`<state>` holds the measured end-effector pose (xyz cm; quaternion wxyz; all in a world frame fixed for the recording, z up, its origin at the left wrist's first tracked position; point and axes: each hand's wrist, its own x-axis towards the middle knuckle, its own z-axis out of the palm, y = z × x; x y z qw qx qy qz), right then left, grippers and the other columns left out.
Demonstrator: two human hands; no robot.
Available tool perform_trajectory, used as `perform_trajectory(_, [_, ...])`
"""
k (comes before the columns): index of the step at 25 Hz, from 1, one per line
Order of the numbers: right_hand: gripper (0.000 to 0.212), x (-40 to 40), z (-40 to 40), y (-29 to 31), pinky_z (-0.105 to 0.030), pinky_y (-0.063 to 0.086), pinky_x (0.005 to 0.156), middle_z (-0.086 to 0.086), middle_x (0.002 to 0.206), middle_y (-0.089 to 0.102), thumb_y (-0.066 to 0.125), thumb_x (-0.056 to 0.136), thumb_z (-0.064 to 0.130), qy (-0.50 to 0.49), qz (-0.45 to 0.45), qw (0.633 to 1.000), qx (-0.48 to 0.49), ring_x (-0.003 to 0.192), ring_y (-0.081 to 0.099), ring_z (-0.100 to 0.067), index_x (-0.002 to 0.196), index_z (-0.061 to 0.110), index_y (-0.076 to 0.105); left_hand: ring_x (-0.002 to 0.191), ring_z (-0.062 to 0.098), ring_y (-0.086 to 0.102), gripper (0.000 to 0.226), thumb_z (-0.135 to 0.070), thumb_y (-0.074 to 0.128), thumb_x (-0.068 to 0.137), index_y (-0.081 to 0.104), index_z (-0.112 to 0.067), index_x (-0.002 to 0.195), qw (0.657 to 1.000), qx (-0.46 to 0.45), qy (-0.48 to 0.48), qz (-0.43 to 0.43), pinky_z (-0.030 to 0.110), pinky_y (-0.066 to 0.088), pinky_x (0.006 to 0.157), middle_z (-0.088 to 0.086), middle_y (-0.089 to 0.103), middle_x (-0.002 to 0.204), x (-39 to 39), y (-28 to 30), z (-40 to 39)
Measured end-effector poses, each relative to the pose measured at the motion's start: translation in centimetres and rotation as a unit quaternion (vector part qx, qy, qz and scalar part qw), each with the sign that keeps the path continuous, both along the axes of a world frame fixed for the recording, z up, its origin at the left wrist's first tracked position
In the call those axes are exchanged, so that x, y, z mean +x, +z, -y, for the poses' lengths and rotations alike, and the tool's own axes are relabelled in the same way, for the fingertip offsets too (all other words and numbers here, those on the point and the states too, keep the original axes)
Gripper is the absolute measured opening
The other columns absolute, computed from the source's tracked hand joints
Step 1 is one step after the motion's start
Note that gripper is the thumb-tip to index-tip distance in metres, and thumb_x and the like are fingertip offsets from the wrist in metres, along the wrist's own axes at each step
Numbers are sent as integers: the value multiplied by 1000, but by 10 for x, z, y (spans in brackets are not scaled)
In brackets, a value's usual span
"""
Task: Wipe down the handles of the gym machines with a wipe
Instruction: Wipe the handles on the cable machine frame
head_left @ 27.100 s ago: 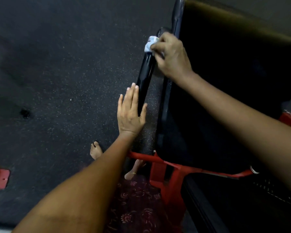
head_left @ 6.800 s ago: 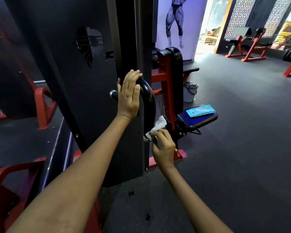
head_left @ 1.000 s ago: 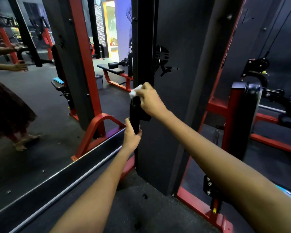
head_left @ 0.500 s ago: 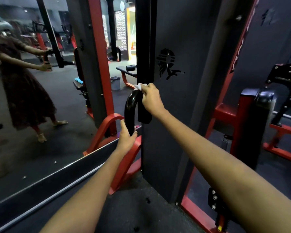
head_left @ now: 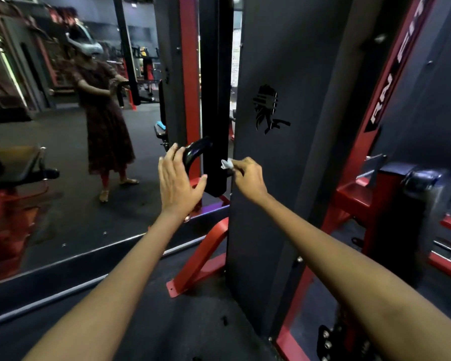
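no container showed anywhere around the handle (head_left: 193, 152), the curved black grip sticking out from the dark upright of the machine (head_left: 271, 178). the left hand (head_left: 179, 187) hovered just left of the handle with its fingers (head_left: 171, 158) spread wide and straight, the fingertips at the handle's bend and the thumb reaching toward the upright; whether they touched the handle could not be told. the right hand (head_left: 248, 178) was just right of the handle, its fingers curled and pinching the wipe (head_left: 225, 164), a small crumpled white wad held close to the upright's edge. left of the handle a mirror (head_left: 63, 152) showed a person in a dark dress. half a second earlier the left hand had gripped the handle's lower end and the right hand had pressed the wipe on the handle's top; now both were off it.
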<state>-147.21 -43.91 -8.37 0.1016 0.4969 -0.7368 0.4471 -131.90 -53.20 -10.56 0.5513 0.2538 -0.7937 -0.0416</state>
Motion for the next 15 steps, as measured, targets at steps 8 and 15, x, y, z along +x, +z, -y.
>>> perform_trajectory(8, [19, -46, -4, -33, -23, 35, 66, -12, 76, 55, 53, 90, 5, -35, 56, 998, 7, 71, 45, -15, 95, 0, 70, 122, 36, 46, 76, -53, 53, 87, 35, 2, 136, 947, 89, 171, 256, 62, 16, 109, 15, 48, 132, -68, 70, -3])
perform_trajectory(15, [19, -82, -1, -52, -18, 25, 59, -8, 75, 50, 51, 90, 4, -58, 102, 993, 29, 70, 46, -17, 86, -4, 68, 91, 32, 60, 57, -57, 46, 90, 55, -2, 103, 942, 1, 221, 253, 38, 42, 70, 14, 61, 101, -75, 61, 10])
